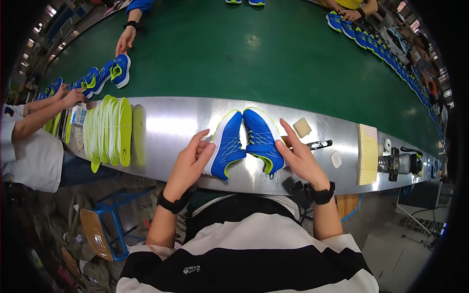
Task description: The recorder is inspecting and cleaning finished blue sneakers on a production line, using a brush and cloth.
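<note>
A pair of blue sneakers stands side by side on the metal edge of the bench, toes together and heels apart, with lime linings and white soles. My left hand [189, 160] is beside the left sneaker [227, 146], thumb near its white sole and fingers apart. Alongside the right sneaker [262, 139], my right hand [304, 158] has its thumb against the outer side and its index finger stretched out. Neither hand wraps round a shoe. Parts of my right hand's other fingers are hidden.
Bundled lime insoles [108, 132] stand at left. Right of my hands lie a tan block [302, 128], a slim black tool [320, 145], a white piece [336, 159] and a yellow pad [367, 154]. Across the green belt [234, 58], co-workers' hands [126, 40] handle more blue sneakers.
</note>
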`<action>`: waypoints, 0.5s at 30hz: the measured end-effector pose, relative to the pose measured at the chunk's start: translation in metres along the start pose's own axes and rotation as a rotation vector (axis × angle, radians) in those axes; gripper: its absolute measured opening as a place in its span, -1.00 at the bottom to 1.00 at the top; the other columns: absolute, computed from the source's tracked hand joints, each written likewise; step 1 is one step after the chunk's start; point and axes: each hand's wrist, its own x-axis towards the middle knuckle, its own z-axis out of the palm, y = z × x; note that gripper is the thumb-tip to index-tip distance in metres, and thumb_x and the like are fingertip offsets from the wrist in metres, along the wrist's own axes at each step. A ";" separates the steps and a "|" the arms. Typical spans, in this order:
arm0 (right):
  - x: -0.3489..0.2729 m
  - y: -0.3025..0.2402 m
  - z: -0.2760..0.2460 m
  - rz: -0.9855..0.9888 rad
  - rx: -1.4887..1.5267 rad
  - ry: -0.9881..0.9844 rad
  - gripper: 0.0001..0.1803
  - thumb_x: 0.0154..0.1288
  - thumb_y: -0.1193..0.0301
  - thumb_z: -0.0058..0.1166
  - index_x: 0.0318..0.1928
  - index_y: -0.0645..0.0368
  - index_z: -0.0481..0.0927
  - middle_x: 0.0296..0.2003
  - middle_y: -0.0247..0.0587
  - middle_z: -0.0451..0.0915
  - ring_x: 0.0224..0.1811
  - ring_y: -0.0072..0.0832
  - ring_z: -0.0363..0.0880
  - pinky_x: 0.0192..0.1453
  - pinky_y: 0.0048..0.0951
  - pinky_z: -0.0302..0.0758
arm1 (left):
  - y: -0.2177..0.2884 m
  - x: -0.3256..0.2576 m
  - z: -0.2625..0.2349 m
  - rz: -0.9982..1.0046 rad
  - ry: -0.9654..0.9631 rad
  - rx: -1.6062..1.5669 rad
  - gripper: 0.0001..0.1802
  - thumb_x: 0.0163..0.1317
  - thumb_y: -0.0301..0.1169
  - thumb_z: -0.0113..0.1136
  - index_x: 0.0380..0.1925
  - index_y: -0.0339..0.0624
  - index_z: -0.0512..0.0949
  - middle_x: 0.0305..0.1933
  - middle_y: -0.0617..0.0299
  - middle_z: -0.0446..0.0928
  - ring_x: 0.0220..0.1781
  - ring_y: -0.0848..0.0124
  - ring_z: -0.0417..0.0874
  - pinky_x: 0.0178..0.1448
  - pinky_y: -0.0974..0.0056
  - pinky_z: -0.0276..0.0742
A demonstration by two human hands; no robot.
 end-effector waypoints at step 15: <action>0.027 -0.024 0.047 0.109 1.280 -0.123 -0.46 0.56 0.21 -0.30 0.44 0.08 0.04 0.25 -0.18 0.37 0.27 -0.38 0.41 0.32 -0.24 0.39 | 0.038 0.010 0.024 -0.344 -0.020 -1.146 -0.51 0.54 -0.08 -0.39 0.27 -0.11 0.25 0.24 0.21 0.43 0.23 0.36 0.52 0.27 0.20 0.47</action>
